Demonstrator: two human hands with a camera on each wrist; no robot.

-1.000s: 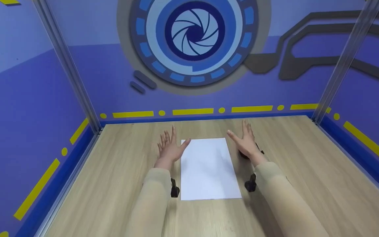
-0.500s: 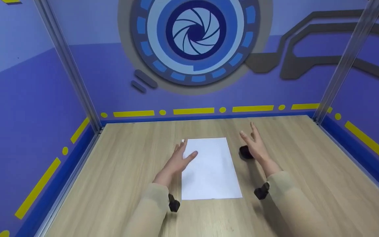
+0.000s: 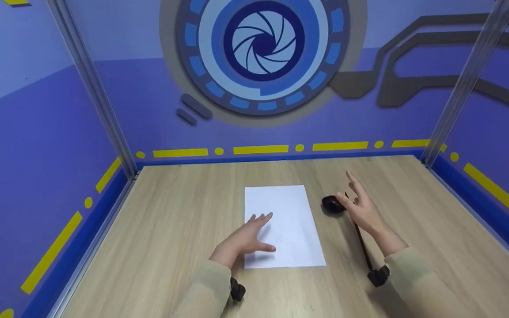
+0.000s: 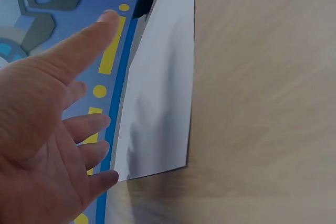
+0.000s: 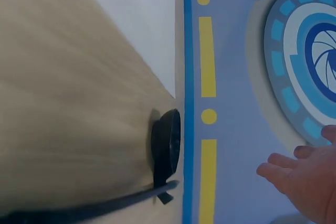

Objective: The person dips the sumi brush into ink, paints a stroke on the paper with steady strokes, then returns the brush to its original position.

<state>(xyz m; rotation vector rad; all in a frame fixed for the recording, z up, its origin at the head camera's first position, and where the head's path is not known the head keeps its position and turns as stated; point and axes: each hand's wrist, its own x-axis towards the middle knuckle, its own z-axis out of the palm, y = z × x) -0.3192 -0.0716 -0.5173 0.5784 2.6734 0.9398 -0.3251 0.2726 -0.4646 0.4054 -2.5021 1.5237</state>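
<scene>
White for the paper [image 3: 296, 212], flat on the pale wooden bench [image 3: 170, 221], near the middle, with a short edge toward the back wall [image 3: 139, 97]. Over its left part, the left grip [image 3: 245, 238], relaxed, with fingers spread and thumb held well out. Beneath, a soft shadow on the white; seemingly apart from it, though hard to tell at the fingertips.

To the right of the paper, the right grip [image 3: 364, 213], likewise uncurled, with straight fingers pointing toward the back wall. Just left of that thumb in the head view, near the paper's right edge, a rounded black cup [image 3: 332, 205] on the bench; well apart from the fingers in the right wrist view. Past the right wrist, a thin black rod [image 3: 361, 240]; impossible to say whether joined to the cup.

On both arms, pale sleeves [image 3: 206, 282] with small black mounts [image 3: 237, 291] at the cuffs. Low along the back wall, yellow dashes [image 3: 260, 149]; above, a big round emblem [image 3: 264, 46]. In the far corners, metal posts [image 3: 87, 77].
</scene>
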